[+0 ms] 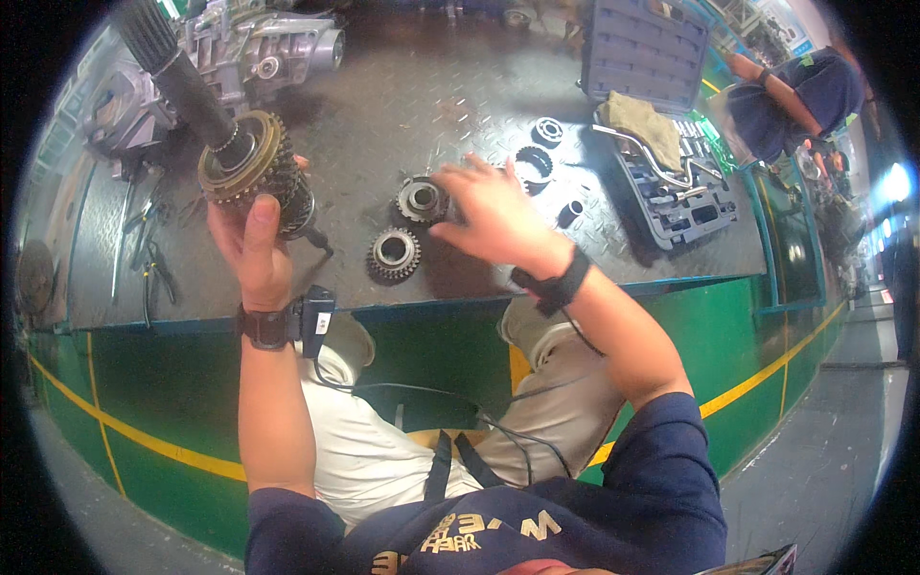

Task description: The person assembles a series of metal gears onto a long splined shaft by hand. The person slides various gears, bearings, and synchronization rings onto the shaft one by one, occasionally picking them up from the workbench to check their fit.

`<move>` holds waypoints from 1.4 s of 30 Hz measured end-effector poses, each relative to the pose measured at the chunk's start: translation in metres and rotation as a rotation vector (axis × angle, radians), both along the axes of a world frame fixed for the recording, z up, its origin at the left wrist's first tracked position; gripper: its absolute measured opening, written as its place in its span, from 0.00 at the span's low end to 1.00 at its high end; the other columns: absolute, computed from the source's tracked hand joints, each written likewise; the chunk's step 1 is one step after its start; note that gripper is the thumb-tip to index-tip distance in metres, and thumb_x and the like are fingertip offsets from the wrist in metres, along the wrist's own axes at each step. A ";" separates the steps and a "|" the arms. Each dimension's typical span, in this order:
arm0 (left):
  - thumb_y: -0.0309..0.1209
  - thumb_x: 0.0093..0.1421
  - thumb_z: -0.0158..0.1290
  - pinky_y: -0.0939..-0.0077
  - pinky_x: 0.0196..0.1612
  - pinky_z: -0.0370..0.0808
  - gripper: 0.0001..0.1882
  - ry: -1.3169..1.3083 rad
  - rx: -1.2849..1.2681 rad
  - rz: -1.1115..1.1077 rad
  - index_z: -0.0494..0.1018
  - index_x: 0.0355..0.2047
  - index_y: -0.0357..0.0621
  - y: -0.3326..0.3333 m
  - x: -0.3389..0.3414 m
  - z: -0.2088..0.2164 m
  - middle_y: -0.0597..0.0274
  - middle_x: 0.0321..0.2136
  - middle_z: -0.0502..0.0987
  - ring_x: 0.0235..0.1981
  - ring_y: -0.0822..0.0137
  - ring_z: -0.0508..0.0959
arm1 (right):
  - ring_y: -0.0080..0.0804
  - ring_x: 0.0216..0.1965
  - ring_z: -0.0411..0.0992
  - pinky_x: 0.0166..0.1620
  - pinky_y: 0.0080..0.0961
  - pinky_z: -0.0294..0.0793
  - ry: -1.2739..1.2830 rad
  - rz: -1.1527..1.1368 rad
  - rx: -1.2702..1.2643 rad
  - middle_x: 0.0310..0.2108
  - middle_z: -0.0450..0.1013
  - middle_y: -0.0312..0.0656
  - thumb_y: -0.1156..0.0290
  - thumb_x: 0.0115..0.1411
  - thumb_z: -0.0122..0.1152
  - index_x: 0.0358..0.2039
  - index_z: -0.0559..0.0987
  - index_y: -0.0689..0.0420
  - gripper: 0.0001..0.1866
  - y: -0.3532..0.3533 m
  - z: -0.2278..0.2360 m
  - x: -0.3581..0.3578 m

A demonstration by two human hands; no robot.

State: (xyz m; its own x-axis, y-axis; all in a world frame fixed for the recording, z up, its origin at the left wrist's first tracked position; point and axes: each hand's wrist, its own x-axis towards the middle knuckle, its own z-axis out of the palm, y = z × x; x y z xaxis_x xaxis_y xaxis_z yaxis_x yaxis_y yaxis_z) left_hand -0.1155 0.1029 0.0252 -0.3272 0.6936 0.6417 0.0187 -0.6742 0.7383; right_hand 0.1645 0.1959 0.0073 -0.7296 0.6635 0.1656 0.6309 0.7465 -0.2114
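My left hand is wrapped round a gear shaft; the shaft stands tilted, its splined end up and to the left. A brass-coloured ring and toothed gears sit on it just above my thumb. My right hand is over the table with its fingers spread, close beside a dark gear; whether the fingertips touch it I cannot tell. Nearer to me lies a second steel gear. Beyond my right hand are a toothed ring, partly hidden, a ball bearing and a short dark sleeve.
A metal gearbox housing stands at the back left. Pliers and other hand tools lie at the left edge. On the right, an open socket set case holds a cloth and a wrench. Another person is at the far right.
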 end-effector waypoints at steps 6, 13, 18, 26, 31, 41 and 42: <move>0.42 0.69 0.56 0.60 0.57 0.77 0.33 0.027 -0.002 -0.028 0.66 0.65 0.30 0.003 0.007 0.004 0.42 0.50 0.80 0.52 0.54 0.81 | 0.48 0.69 0.67 0.72 0.66 0.54 -0.039 -0.028 -0.107 0.67 0.71 0.46 0.64 0.50 0.79 0.67 0.72 0.53 0.43 0.031 0.014 0.061; 0.42 0.69 0.56 0.60 0.57 0.76 0.32 -0.001 -0.027 0.031 0.66 0.65 0.30 0.001 0.011 0.008 0.42 0.49 0.80 0.51 0.54 0.81 | 0.36 0.61 0.74 0.70 0.43 0.65 0.750 -0.033 -1.022 0.62 0.75 0.46 0.62 0.65 0.70 0.72 0.68 0.58 0.38 0.013 0.035 0.072; 0.42 0.69 0.56 0.63 0.55 0.77 0.30 -0.011 0.009 0.028 0.68 0.63 0.31 0.001 0.008 0.007 0.43 0.48 0.81 0.50 0.56 0.81 | 0.47 0.64 0.73 0.67 0.44 0.73 1.132 0.396 -1.468 0.65 0.70 0.58 0.51 0.73 0.59 0.77 0.57 0.57 0.40 -0.002 0.038 0.054; 0.39 0.67 0.60 0.65 0.55 0.78 0.31 -0.069 0.006 -0.006 0.67 0.64 0.33 0.003 0.006 0.005 0.48 0.51 0.80 0.50 0.59 0.82 | 0.65 0.64 0.71 0.65 0.50 0.77 1.229 0.238 -1.731 0.66 0.68 0.63 0.41 0.73 0.52 0.73 0.61 0.53 0.38 -0.022 0.039 0.034; 0.32 0.64 0.65 0.67 0.59 0.75 0.35 -0.157 -0.026 -0.081 0.64 0.68 0.36 -0.002 0.007 0.009 0.54 0.56 0.78 0.54 0.64 0.80 | 0.41 0.57 0.76 0.63 0.39 0.76 0.897 0.079 -1.182 0.58 0.75 0.46 0.63 0.56 0.80 0.65 0.72 0.58 0.39 -0.014 0.032 0.035; 0.35 0.64 0.65 0.64 0.59 0.77 0.38 -0.078 -0.024 -0.027 0.61 0.69 0.36 -0.004 0.011 0.019 0.51 0.56 0.78 0.52 0.61 0.82 | 0.50 0.53 0.75 0.57 0.41 0.76 0.333 0.027 -0.283 0.48 0.77 0.49 0.63 0.39 0.88 0.53 0.80 0.58 0.39 -0.019 0.016 0.041; 0.32 0.62 0.68 0.66 0.60 0.76 0.41 -0.112 -0.039 -0.071 0.60 0.70 0.36 -0.005 0.012 0.021 0.54 0.57 0.78 0.53 0.64 0.81 | 0.52 0.53 0.75 0.57 0.43 0.76 0.283 0.023 -0.210 0.49 0.77 0.50 0.63 0.39 0.88 0.52 0.80 0.58 0.38 -0.020 0.019 0.046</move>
State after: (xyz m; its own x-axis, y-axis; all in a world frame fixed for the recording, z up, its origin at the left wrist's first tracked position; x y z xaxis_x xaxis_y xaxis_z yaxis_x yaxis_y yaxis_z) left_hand -0.1031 0.0981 0.0458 -0.3446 0.7415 0.5757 -0.1123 -0.6414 0.7590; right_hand 0.2101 0.1760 0.0267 -0.6897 0.6883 0.2250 0.5084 0.6815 -0.5263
